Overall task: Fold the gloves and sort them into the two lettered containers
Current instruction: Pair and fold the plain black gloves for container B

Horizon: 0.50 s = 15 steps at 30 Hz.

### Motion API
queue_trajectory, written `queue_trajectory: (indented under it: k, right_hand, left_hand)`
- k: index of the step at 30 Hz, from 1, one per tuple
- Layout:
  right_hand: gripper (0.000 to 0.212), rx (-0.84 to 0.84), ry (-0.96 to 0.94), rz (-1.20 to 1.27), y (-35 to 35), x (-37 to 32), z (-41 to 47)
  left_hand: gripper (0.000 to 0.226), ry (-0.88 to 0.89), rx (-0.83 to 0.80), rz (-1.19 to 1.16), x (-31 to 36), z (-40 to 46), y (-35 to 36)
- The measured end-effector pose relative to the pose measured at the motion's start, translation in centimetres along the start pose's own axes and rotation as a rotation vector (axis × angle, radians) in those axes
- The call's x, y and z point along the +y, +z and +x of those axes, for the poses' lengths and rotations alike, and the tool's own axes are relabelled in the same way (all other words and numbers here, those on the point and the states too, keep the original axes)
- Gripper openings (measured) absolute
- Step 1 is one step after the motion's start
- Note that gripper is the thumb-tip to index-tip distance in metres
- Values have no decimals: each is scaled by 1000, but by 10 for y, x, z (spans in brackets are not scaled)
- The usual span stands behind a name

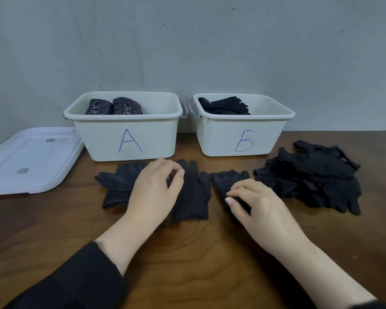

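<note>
- Pinching lightly, the right hand (252, 197) has its fingertips curled onto the near end of a short fingerless glove (228, 179) at centre right; the glove's stubby finger openings point up-frame toward container B (243, 139).
- Left hand (156, 188) rests, fingers loosely curled, over the seam between two gloves at centre; whether it actually grips cloth I cannot tell.
- Full-finger glove (193, 197) lies just right of that hand, long axis running up-frame, cuff nearest the person.
- Another glove (118, 181) lies partly under the left hand, fingers angled to upper left.
- Judged: the fingerless glove folds along its length, cuff carried up-frame, and the right hand is nearer both it and container B.
- Container A (129, 139) holds patterned gloves; B holds black ones.
- Unsorted pile (310, 177) sits close right of the working glove and could snag.
- White lid (31, 157) lies at left, well apart.
</note>
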State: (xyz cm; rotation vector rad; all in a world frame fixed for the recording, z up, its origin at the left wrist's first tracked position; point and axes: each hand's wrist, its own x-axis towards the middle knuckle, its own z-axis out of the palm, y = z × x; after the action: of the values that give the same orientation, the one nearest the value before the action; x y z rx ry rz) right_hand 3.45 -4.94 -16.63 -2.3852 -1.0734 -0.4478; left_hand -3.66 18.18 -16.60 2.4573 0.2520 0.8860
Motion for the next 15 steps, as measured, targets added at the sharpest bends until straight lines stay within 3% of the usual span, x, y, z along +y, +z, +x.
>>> queue_trajectory:
  k: [4,6,10,15]
  right_hand:
    - [32,-138,100,5,19,-4,-1]
    - [33,-86,124,-2,21,-8,1]
    - [36,18,-10,64,23,-33,8]
    - [36,-233,-105,52,42,-52,13]
  left_hand:
    - [20,47,-57,233,-29,-1,-28]
    - [22,35,-105,321,-44,-4,-41]
    - [34,15,-313,332,-63,-12,-57]
    - [37,6,-427,315,-73,-7,-58]
